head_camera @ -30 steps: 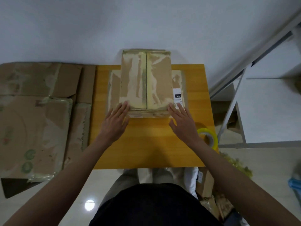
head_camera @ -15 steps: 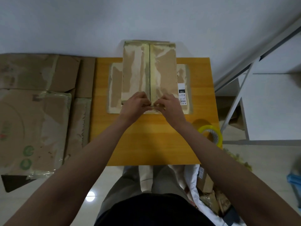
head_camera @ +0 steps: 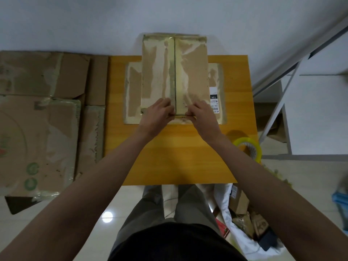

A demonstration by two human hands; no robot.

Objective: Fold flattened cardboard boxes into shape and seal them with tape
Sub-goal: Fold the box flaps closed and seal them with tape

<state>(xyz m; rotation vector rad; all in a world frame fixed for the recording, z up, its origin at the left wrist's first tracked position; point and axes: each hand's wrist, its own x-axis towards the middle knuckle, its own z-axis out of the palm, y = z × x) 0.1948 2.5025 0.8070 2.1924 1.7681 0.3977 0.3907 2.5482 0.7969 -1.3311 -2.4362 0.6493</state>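
Observation:
A folded cardboard box [head_camera: 175, 72] with old tape marks stands on a flattened cardboard box [head_camera: 132, 95] on the orange table [head_camera: 178, 157]. Its two top flaps meet along a centre seam. My left hand [head_camera: 156, 117] grips the near end of the left flap, fingers curled over the edge beside the seam. My right hand [head_camera: 202, 117] grips the near end of the right flap in the same way. A yellow-edged roll of clear tape [head_camera: 248, 147] lies at the table's right edge, partly behind my right forearm.
Several flattened cardboard boxes [head_camera: 37, 129] lie on the floor left of the table. A white metal frame [head_camera: 273, 119] stands to the right. A white bag with cardboard scraps [head_camera: 244, 219] sits on the floor near my legs.
Both hands moved inward from the box's near corners to its centre seam and curled onto the flap ends. Since half a second ago they have barely moved.

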